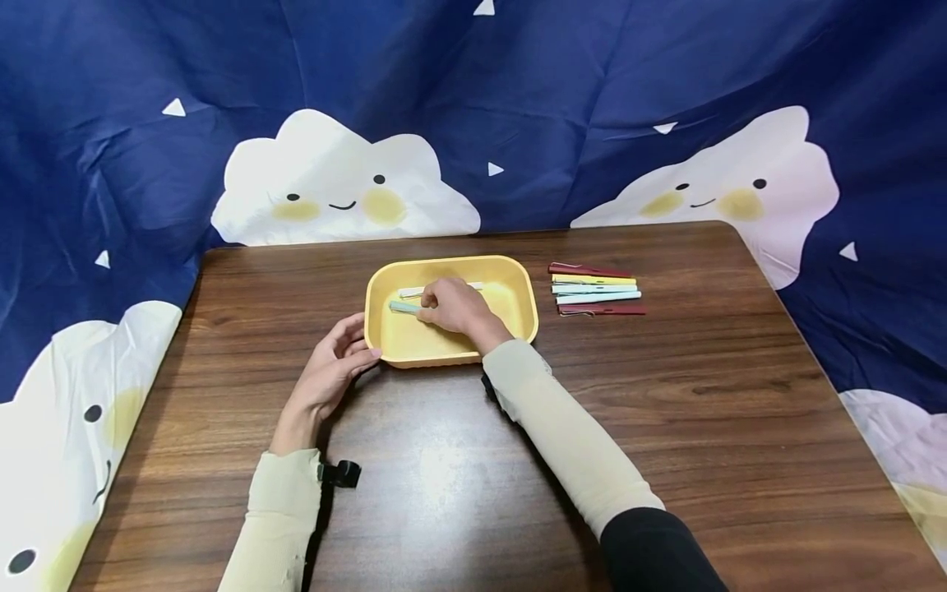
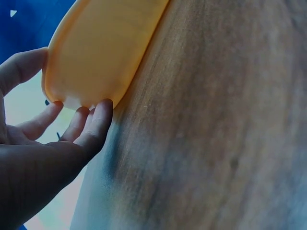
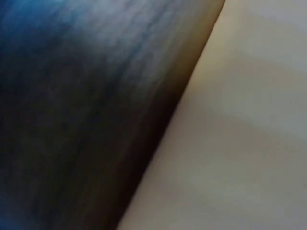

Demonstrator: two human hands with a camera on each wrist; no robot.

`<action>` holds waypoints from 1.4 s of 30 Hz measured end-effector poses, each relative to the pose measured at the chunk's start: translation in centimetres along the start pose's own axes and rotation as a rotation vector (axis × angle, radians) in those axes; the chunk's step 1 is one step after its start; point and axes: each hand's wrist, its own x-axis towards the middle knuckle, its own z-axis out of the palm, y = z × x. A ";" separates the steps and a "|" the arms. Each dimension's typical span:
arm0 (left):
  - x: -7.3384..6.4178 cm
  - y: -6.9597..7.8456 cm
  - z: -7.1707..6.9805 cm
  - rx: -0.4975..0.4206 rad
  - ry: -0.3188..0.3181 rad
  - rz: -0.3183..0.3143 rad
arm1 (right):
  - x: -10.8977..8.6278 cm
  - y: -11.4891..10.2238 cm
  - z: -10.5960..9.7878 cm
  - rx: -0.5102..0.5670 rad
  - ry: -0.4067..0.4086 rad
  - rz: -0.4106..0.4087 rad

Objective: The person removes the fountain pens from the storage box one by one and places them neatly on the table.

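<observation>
- Pinching the green pen [image 1: 403, 307]: right hand [image 1: 460, 307], nearly closed.
- Left hand [image 1: 333, 363] cups the tray [image 1: 407, 339], fingers spread.
- Sideways dragging could knock the white pen [image 1: 410, 293].

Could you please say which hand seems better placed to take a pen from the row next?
Probably the right hand: it is nearer the row of pens, though it would first need to release the pale green pen it pinches. The left hand holds the left end of the tray.
</observation>
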 end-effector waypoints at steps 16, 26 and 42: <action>-0.2 0.0 0.1 0.001 0.006 -0.010 | 0.1 0.2 0.3 -0.007 -0.002 -0.020; -0.3 0.0 0.0 -0.004 0.007 0.000 | 0.0 0.3 0.0 0.038 -0.010 -0.073; -0.2 0.0 0.1 -0.007 0.007 0.000 | -0.5 0.7 -1.2 0.178 0.050 -0.162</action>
